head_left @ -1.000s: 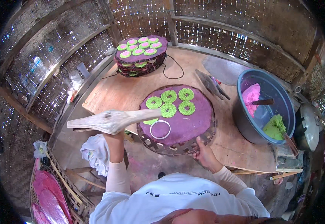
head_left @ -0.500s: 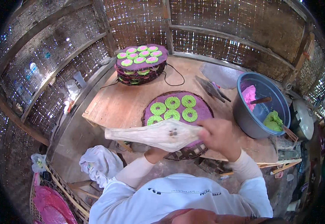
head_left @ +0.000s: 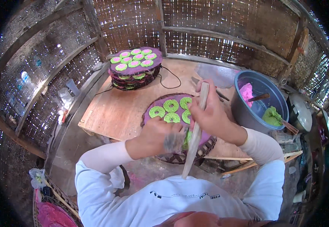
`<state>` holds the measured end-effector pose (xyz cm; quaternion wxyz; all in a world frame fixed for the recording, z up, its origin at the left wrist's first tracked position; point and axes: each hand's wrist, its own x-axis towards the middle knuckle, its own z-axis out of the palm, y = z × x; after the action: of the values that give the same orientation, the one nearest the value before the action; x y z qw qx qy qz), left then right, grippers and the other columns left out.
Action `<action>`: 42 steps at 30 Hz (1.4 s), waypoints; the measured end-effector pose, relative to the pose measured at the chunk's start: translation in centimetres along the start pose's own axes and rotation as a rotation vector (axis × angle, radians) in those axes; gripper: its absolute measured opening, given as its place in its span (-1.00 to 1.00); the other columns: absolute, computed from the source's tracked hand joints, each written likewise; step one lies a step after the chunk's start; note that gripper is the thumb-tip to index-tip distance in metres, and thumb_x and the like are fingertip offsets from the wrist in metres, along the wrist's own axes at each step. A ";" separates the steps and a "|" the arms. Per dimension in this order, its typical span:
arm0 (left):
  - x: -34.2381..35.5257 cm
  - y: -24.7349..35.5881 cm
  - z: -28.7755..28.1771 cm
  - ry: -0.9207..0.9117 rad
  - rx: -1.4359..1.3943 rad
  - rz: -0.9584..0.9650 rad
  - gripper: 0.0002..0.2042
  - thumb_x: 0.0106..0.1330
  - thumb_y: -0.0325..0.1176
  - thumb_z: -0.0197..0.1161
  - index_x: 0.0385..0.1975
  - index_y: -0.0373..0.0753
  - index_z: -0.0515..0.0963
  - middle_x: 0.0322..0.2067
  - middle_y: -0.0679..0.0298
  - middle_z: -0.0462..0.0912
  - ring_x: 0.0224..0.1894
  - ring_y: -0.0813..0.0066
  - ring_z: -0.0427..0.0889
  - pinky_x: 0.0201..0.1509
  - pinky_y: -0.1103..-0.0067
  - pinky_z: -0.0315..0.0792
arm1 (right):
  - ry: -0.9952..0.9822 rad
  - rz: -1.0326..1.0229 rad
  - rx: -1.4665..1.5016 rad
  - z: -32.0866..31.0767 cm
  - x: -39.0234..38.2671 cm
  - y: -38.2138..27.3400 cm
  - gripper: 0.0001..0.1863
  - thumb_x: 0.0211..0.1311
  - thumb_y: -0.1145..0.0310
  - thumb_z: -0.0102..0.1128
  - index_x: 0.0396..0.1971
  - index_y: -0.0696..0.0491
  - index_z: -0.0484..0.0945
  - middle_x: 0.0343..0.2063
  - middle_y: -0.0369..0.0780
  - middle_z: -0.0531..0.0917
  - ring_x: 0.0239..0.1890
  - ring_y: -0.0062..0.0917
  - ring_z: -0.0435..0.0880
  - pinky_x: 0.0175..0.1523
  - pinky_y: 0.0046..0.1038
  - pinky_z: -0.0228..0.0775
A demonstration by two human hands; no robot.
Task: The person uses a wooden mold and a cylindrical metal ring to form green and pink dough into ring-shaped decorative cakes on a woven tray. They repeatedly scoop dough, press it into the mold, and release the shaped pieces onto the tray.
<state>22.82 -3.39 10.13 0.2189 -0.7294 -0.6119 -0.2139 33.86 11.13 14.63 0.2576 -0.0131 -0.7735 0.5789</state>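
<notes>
My right hand [head_left: 215, 115] is closed round the upper part of a pale wooden paddle-like board [head_left: 193, 152], seen edge-on, its lower end slanting toward my chest. My left hand [head_left: 151, 138] is closed at a small greyish, shiny piece [head_left: 174, 142], whose kind I cannot make out. Both hands are over a round woven tray [head_left: 207, 148] lined with a purple sheet. Several bright green rings of stringy dough [head_left: 171, 106] lie on its far part; my hands and the board hide some of them.
A stack of round trays [head_left: 136, 70] with green-and-pink rings stands at the table's far left. At the right, a blue-grey tub [head_left: 261, 113] holds pink dough [head_left: 246, 92] and green dough [head_left: 272, 116] with wooden-handled tools. Beyond it sits a lidded metal pot [head_left: 300, 111].
The board has turned from lying flat across the tray to standing edge-on in my right hand. My left hand has come out from beneath it, to the left over the tray.
</notes>
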 end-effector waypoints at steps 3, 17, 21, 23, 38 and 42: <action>-0.8 0.0 -0.6 -0.244 -0.176 -0.135 -0.78 -0.19 -0.22 0.27 -0.52 -0.12 0.51 -0.73 0.25 0.49 -0.66 0.24 0.51 -0.59 0.37 0.31 | -0.110 -0.323 -0.308 0.8 -1.9 -1.2 -0.49 -0.01 0.51 0.05 -0.05 0.13 0.05 -0.51 -0.03 0.46 -0.67 -0.27 0.49 -0.54 -0.31 0.35; -3.8 1.2 4.8 0.054 -1.330 -0.583 -0.70 -0.13 -0.39 0.39 -0.34 -0.24 0.52 -0.33 0.26 0.54 -0.09 0.46 0.48 -0.07 0.56 0.39 | 0.802 -0.638 0.709 -12.8 -2.8 1.3 -0.89 0.22 0.38 -0.21 -0.25 -0.07 0.19 -0.72 -0.42 0.18 -0.80 -0.74 0.09 -0.70 -0.65 0.05; 0.2 3.7 6.7 0.518 -1.219 -0.476 -0.64 -0.13 -0.40 0.41 -0.28 -0.15 0.47 -0.23 0.27 0.45 -0.19 0.33 0.51 -0.05 0.42 0.40 | 1.011 -0.328 0.883 -8.4 -0.7 6.7 -0.67 0.26 0.28 -0.26 -0.73 -0.05 0.21 -0.85 -0.41 0.20 -0.79 -0.68 0.18 -0.67 -0.58 0.13; 2.5 2.9 7.9 0.713 -0.845 -0.191 -0.62 -0.12 -0.41 0.39 -0.25 -0.15 0.44 -0.24 0.24 0.45 -0.19 0.29 0.51 -0.05 0.41 0.40 | 0.931 -0.273 1.014 -7.0 -0.9 10.4 -0.75 0.14 0.32 -0.21 -0.72 -0.05 0.21 -0.83 -0.35 0.21 -0.73 -0.58 0.25 -0.50 -0.44 0.26; 4.9 -0.4 7.9 1.044 -0.575 -0.114 -0.59 -0.08 -0.36 0.35 -0.21 -0.21 0.36 -0.22 0.21 0.36 -0.20 0.34 0.48 -0.08 0.51 0.40 | 0.581 0.398 -1.871 -32.6 -15.1 6.2 -0.83 -0.02 0.26 0.11 -0.52 0.02 0.59 -0.52 -0.23 0.61 -0.47 -0.35 0.60 -0.38 -0.38 0.43; 7.5 0.0 8.7 1.026 -0.486 -0.121 -0.58 -0.07 -0.35 0.34 -0.20 -0.23 0.34 -0.21 0.20 0.34 -0.20 0.36 0.48 -0.09 0.53 0.40 | 0.321 1.015 -1.942 -38.5 -14.9 10.8 -0.81 -0.03 0.34 0.03 -0.47 -0.02 0.63 -0.45 -0.21 0.60 -0.31 -0.37 0.59 -0.35 -0.29 0.42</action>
<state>24.43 7.65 7.44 0.3013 -0.5252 -0.4012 -0.6873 59.74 44.18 6.79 -0.0322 -0.6002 -0.7611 -0.2439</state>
